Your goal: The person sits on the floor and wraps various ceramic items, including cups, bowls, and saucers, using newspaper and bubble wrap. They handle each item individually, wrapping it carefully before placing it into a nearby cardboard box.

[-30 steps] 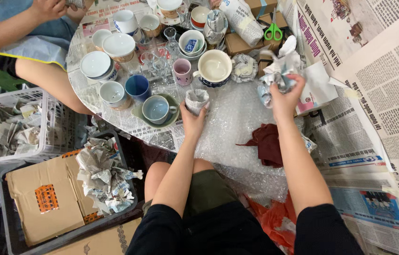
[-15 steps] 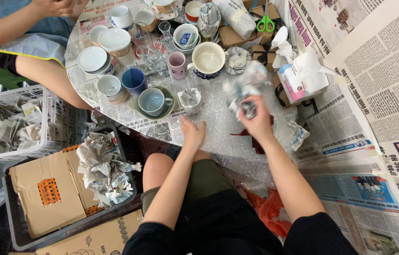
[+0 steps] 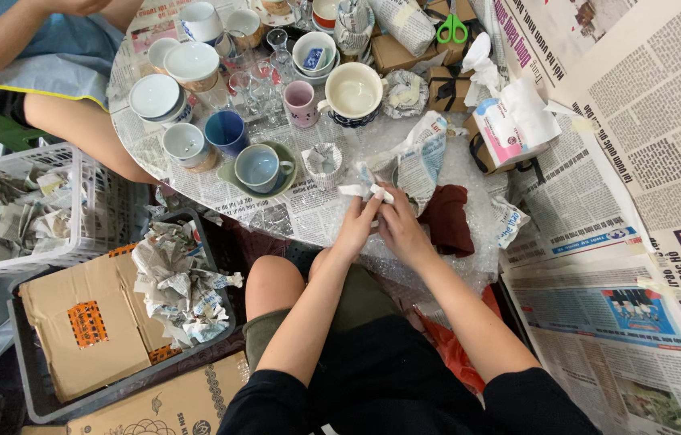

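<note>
Bench: one round bench (image 3: 308,211) covered in newspaper sheets, with clear bubble wrap spread over its near edge.
Floor: more newspaper sheets (image 3: 630,266) lie spread to the right of the bench.
Crates: two at the left; a white basket (image 3: 74,242) full of crumpled paper, and a dark crate (image 3: 34,407) holding a flat cardboard piece (image 3: 82,322) and a heap of crumpled newspaper (image 3: 179,282).
Other person: one, seated at the upper left, bare arm (image 3: 82,133) beside the bench.
Cups and bowls: roughly a dozen on the bench, crowded close; among them one large cream mug (image 3: 354,91), one pink mug (image 3: 301,103), one dark blue cup (image 3: 225,131), one grey-blue cup (image 3: 260,167) on a green saucer, and one small glass stuffed with paper (image 3: 324,163).
Boxes: one tissue box (image 3: 509,133) at the right rim, several small brown boxes behind it.
Scissors: one green-handled pair (image 3: 452,29) at the far edge.
Cloth: one dark red cloth (image 3: 445,219) on the bubble wrap, just beside the right hand.
Left hand (image 3: 356,227): fingers curled, pinching a small paper-wrapped item (image 3: 363,190) from the left.
Right hand (image 3: 401,229): fingers bent around the same item from the right, touching the left hand.
Wrapped item: held between both hands over the bench's near edge, just below the stuffed glass.
</note>
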### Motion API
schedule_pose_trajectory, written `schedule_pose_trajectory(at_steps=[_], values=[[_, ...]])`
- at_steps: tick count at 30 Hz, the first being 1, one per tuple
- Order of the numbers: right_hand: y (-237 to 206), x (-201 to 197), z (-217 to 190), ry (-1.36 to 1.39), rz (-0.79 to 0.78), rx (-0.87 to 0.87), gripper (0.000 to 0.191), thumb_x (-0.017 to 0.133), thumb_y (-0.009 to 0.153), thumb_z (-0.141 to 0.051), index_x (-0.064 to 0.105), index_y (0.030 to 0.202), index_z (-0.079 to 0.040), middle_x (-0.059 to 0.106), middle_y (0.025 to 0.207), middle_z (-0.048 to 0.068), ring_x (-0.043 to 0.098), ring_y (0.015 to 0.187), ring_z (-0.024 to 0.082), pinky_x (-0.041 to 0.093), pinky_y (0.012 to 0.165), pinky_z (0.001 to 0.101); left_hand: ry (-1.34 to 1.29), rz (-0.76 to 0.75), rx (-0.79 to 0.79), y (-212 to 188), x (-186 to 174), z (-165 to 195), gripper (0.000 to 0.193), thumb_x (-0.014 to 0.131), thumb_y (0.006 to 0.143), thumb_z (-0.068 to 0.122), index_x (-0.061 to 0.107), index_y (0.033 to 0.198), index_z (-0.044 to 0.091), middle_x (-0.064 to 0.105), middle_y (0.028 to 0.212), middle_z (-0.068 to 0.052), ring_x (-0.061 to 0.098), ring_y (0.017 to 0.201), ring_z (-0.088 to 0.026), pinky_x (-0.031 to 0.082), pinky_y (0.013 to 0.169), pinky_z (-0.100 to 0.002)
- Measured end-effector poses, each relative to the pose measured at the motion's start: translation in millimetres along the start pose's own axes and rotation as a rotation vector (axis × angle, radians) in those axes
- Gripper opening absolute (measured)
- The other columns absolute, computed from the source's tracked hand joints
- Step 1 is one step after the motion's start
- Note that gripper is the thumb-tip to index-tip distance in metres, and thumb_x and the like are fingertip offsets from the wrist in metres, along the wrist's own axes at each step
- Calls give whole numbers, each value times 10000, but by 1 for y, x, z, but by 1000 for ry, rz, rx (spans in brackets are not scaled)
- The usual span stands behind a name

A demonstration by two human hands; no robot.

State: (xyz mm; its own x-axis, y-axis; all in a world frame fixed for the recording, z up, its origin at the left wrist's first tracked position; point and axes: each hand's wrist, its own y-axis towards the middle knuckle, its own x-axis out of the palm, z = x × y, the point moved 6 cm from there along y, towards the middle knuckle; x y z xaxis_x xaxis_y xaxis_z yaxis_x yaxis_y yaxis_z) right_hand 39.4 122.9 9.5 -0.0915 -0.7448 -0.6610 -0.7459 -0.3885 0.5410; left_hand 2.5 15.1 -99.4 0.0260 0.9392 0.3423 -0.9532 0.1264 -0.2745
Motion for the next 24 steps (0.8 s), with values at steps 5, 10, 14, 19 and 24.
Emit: schedule_pose_trajectory(at_steps=[5, 10, 14, 19, 24], values=[[-7, 0, -16, 41, -123, -46, 462, 721, 777, -65, 583, 1217, -40, 363, 1542, 270, 242, 1481, 495, 232, 1192, 601, -83, 95, -55, -7, -14, -2, 487, 590, 987, 287, 453, 1405, 79, 586, 1204, -94, 611, 1018, -205, 565, 782, -371], [-2, -40, 39, 218, 272, 283, 417, 569, 999, -109, 542, 1413, -62, 601, 1474, 77, 618, 1110, 209, 534, 1030, 404, -196, 165, -39, -10, -24, 0, 397, 548, 971, 180, 455, 1346, 86, 561, 1209, -57, 604, 1086, -189, 624, 859, -376], [40, -96, 118, 25, 427, 494, 374, 525, 1006, 67, 486, 1374, 8, 544, 1379, 189, 577, 1320, 304, 500, 1110, 413, -111, 313, 103, -12, -29, 5, 357, 541, 993, 191, 497, 1320, 53, 562, 1155, -62, 549, 1015, -176, 540, 805, -336], [91, -97, 122, -455, -34, 164, 670, 639, 777, 128, 538, 1429, 8, 500, 1445, 237, 523, 1326, 444, 454, 1116, 480, 22, 392, 403, -22, -35, 28, 306, 623, 991, 107, 580, 1270, -10, 558, 1148, -87, 513, 1040, -161, 458, 899, -288], [93, -87, 126, -575, -242, 443, 491, 785, 738, -10, 688, 1218, -56, 551, 1339, 225, 522, 1245, 430, 484, 1004, 494, 0, 392, 298, -27, -42, 29, 309, 578, 987, 141, 560, 1278, 38, 592, 1205, -48, 529, 1047, -140, 459, 908, -286]])
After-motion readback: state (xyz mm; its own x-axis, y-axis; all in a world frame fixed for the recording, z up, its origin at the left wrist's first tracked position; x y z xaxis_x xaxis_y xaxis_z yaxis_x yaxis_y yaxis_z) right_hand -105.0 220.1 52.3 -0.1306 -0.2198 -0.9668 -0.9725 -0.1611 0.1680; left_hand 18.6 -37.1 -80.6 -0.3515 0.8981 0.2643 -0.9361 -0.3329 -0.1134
